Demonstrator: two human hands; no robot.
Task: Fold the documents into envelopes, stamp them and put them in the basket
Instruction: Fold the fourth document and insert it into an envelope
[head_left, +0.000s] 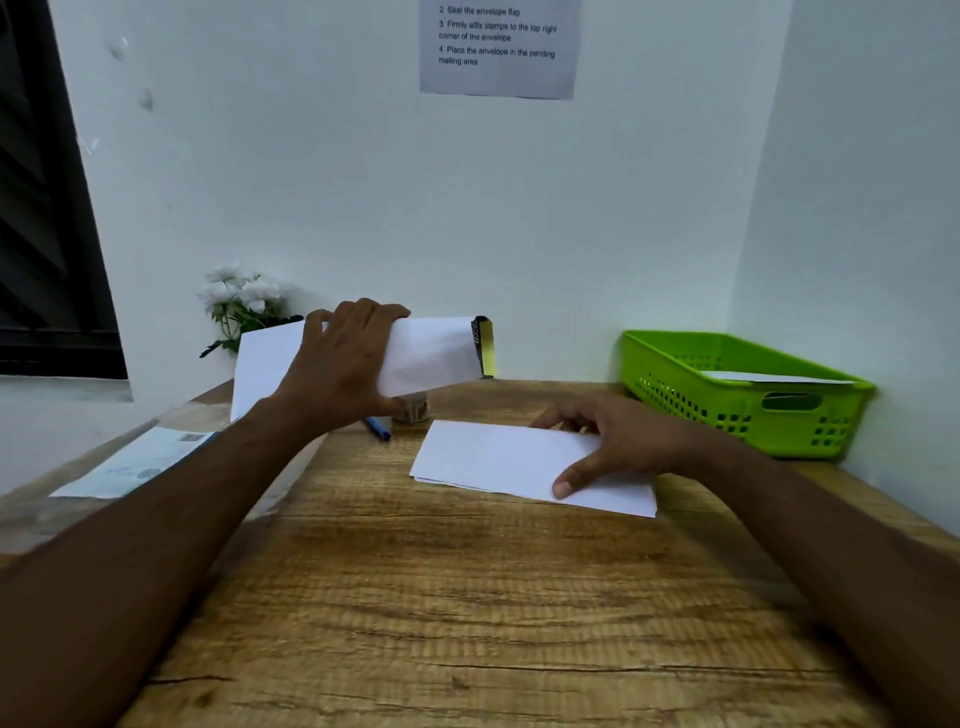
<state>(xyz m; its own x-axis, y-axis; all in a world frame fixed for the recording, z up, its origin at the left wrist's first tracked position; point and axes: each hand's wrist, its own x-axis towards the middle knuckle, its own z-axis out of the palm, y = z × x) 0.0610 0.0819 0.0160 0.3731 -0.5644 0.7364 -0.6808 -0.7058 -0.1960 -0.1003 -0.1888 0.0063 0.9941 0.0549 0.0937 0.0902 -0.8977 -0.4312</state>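
The left forearm reaches forward and up, and the left hand (348, 364) is raised above the far side of the table (467, 597). Its fingers curl over the top edge of an envelope (436, 353) with the thumb underneath, gripping it off the table. The right arm comes in low from the right. The right hand (634, 436) arches over the right end of the folded document (498, 457), fingers bent down at its far edge and the thumb pressed on top by the near edge, holding it.

The envelope's long axis runs left to right, and its open flap end points right, showing a yellow strip (487, 348) beside a dark band. The folded document lies flat on the table, its long side running left to right and slanting nearer toward the right.

Both are plain white, and the document's layered edges show at its left end. The green basket (691, 410) stands at the far right corner with another white envelope (779, 378) inside.
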